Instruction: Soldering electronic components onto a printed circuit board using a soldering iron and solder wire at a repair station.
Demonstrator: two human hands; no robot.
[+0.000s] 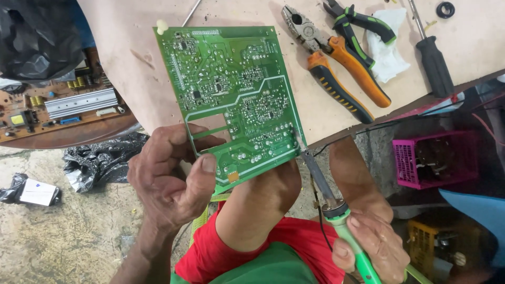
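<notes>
My left hand [171, 176] grips the lower left edge of a green circuit board [231, 94], thumb on its solder side, holding it up over the table edge and my knee. My right hand [371, 244] holds a green-handled soldering iron [336, 210]. Its metal tip touches the board's lower right edge near the solder joints.
On the pale table [131, 68] lie orange-and-black pliers [336, 73], green-and-black cutters [357, 23], a white rag [389, 47], a black-handled screwdriver [434, 63] and a small black ring [445, 9]. A brown circuit board [58, 108] sits at left. Black plastic bags [100, 158], a pink crate [434, 158] and a yellow crate [436, 247] are on the floor.
</notes>
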